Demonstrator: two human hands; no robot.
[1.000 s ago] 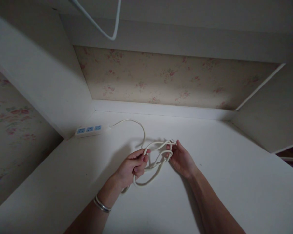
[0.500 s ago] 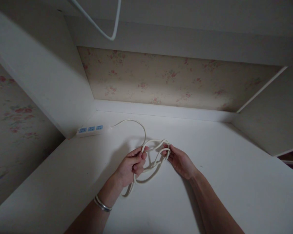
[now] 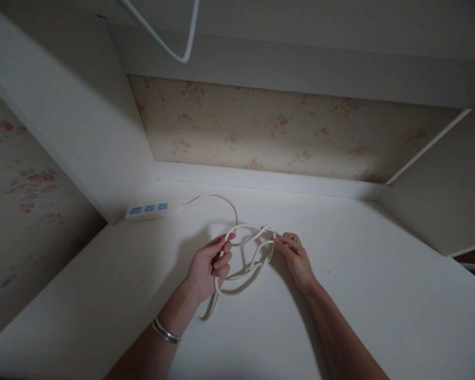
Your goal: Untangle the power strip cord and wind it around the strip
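Note:
A white power strip [image 3: 148, 210] with blue sockets lies at the back left of a white desk [image 3: 340, 274]. Its cream cable [image 3: 243, 261] curves toward me and gathers in several loops between my hands. My left hand [image 3: 209, 266], with a silver bangle on the wrist, is closed around the loops' left side. My right hand [image 3: 296, 256] pinches the loops at their upper right end. The loops hang just above the desk top.
White side panels [image 3: 83, 137] wall the desk on the left and right, and a flowered wallpaper panel [image 3: 285, 129] stands behind. A white cord [image 3: 174, 42] hangs in a loop from above at the top.
The loops have been drawn a little closer together. My right hand turned from cupping the loops' right side to pinching their upper end with the fingertips.

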